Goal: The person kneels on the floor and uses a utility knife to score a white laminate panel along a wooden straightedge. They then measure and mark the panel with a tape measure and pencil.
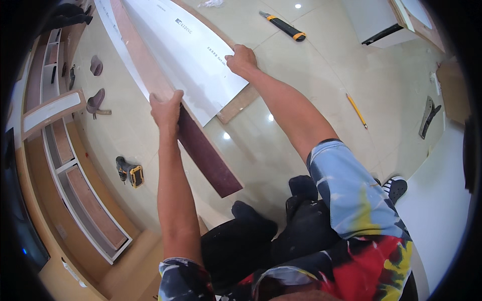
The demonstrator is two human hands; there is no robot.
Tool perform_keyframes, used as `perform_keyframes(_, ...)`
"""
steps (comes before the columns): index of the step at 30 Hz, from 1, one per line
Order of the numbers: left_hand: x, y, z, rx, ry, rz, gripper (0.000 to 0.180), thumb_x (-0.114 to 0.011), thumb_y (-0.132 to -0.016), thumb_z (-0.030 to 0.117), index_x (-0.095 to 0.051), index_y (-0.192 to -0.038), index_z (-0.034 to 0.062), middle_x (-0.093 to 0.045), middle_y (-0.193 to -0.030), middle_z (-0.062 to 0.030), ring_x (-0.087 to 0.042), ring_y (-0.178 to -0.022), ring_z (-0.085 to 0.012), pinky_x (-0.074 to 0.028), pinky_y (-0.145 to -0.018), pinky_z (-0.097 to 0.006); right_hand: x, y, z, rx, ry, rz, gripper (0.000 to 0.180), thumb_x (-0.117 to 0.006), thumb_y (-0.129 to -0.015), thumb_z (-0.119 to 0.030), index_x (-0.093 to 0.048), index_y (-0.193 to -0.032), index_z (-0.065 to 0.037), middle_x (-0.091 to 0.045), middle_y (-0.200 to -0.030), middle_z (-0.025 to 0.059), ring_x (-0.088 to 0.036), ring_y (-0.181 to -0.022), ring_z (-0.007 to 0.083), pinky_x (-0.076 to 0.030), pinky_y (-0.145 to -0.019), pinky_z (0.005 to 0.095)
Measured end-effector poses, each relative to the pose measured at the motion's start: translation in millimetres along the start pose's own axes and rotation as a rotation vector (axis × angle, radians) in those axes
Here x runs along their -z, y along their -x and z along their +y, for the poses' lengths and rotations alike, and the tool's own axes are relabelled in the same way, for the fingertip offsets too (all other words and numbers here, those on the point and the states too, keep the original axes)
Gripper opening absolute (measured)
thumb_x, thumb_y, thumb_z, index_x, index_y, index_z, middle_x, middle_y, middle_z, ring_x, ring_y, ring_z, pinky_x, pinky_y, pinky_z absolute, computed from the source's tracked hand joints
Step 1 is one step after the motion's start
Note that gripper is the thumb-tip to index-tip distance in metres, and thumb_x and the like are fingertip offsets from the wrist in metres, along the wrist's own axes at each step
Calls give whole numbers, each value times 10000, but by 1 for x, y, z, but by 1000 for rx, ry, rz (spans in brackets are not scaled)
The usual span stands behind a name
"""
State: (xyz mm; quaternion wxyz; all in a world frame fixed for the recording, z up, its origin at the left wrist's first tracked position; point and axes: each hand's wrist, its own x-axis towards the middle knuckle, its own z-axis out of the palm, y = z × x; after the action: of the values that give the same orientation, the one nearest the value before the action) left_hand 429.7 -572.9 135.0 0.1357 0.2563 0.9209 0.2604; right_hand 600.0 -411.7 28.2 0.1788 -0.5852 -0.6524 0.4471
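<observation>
My left hand (165,113) is wrapped around a long narrow wooden plank (208,153), with its thumb on the upper edge. The plank is light brown along its edge and dark maroon on the side, and its near end sticks out toward my legs. My right hand (242,59) is closed on the right edge of a large white-faced board (196,60) with small print on it. A brown board edge (238,105) shows beneath that white face. The fingers under both pieces are hidden.
On the tiled floor lie a black-and-orange utility knife (286,26), a yellow pencil (357,111), a cordless drill (129,172), a dark hand tool (429,118) and slippers (95,102). Cabinet frames (88,200) line the left. A white cabinet (374,20) stands at far right.
</observation>
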Motion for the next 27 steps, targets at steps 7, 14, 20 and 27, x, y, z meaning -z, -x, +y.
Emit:
perform_keyframes(7,-28,33,-16,78,-23,-65,1096,-760,-653,405,-231,-1521,-6,-410,-1367,-383,-471,-1254,-488,-417,-1059,-473,1,25,25,97,26,-12,355,-714,-845,-252,-650,-1027,46,-681,-1025,265,-654,-1021,407,-519,-887,469)
perform_keyframes(14,-34,74,10,197,-94,-101,1088,-744,-665,364,-190,-1543,37,-399,-1339,-359,-505,-1207,-484,-438,-1039,-466,10,33,13,119,26,-22,381,-733,-840,-212,-595,-1055,71,-666,-1006,295,-653,-995,441,-523,-873,480)
perform_keyframes(20,-32,99,59,115,-61,-40,1024,-733,-672,365,-266,-1522,37,-406,-1322,-358,-528,-1164,-498,-447,-1016,-473,22,38,14,129,87,3,453,-740,-837,-221,-545,-1126,68,-608,-1121,303,-606,-1089,432,-500,-918,478)
perform_keyframes(27,-70,108,41,109,-61,-92,1008,-749,-697,330,-247,-1513,17,-420,-1287,-347,-527,-1143,-504,-458,-993,-486,64,173,53,319,-29,-314,692,-751,-812,-289,-430,-1350,7,-480,-1259,264,-522,-1171,447,-436,-1008,507)
